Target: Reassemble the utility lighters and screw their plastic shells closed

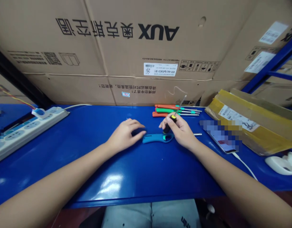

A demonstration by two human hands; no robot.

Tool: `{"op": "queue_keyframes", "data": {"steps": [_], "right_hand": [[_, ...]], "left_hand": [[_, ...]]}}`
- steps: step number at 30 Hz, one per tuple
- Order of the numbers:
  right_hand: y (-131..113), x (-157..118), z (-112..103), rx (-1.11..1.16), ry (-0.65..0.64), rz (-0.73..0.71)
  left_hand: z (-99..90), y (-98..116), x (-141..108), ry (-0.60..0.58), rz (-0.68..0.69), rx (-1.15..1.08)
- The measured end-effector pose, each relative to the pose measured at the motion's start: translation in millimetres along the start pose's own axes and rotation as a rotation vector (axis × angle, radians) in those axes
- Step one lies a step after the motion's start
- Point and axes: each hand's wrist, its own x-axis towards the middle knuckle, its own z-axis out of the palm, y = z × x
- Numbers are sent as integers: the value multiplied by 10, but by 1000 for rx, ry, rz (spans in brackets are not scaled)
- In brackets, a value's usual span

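My right hand point(181, 129) is closed around a screwdriver point(173, 117) with a black and yellow handle, its thin metal shaft pointing up and away. Just below that hand lies a flat blue piece point(154, 138) with a dark slot and a rounded, loop-like right end. A teal bit shows at that loop. My left hand point(125, 134) rests on the table, thumb and fingers apart, holding nothing; its thumb tip is at the left end of the blue piece, and whether it touches cannot be made out. A metal shaft point(197, 134) sticks out to the right from behind my right hand.
Several orange and green handled screwdrivers point(165, 110) lie at the back of the blue table point(131, 177), against a large cardboard box point(126, 60). A white power strip point(29, 129) lies left. On the right are a charging phone point(220, 137), a yellow-taped carton point(252, 123) and a white object point(280, 164).
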Motion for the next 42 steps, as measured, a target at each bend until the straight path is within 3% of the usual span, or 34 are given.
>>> {"op": "queue_keyframes", "data": {"steps": [3, 5, 8, 10, 15, 19, 25, 27, 30, 32, 35, 42], "right_hand": [[50, 28, -116, -74, 33, 70], [77, 29, -178, -309, 11, 53], [97, 1, -218, -685, -105, -37], [99, -27, -215, -806, -197, -31], [64, -54, -204, -894, -318, 75], [5, -43, -224, -874, -425, 81], [-25, -64, -168, -711, -580, 8], [-26, -77, -124, -650, -532, -20], [-41, -105, -57, -557, -357, -104], [-56, -132, -24, -517, -259, -178], [-68, -172, -2, -528, -232, -307], [-44, -188, 1, -519, -283, -370]], "left_hand": [[-99, -270, 45, 79, -194, 202], [-125, -391, 49, 129, -290, 260], [-118, -462, 36, 144, -394, 308], [-110, -471, 35, 129, -445, 311], [-136, -504, 79, 100, -528, 234], [-164, -509, 107, 121, -549, 107], [-107, -281, 126, 144, -526, -278], [-58, -126, 113, 122, -517, -428], [12, 144, 58, 72, -532, -611], [40, 308, 9, 25, -626, -897], [52, 476, -49, -66, -719, -1182], [50, 532, -68, -111, -732, -1239]]}}
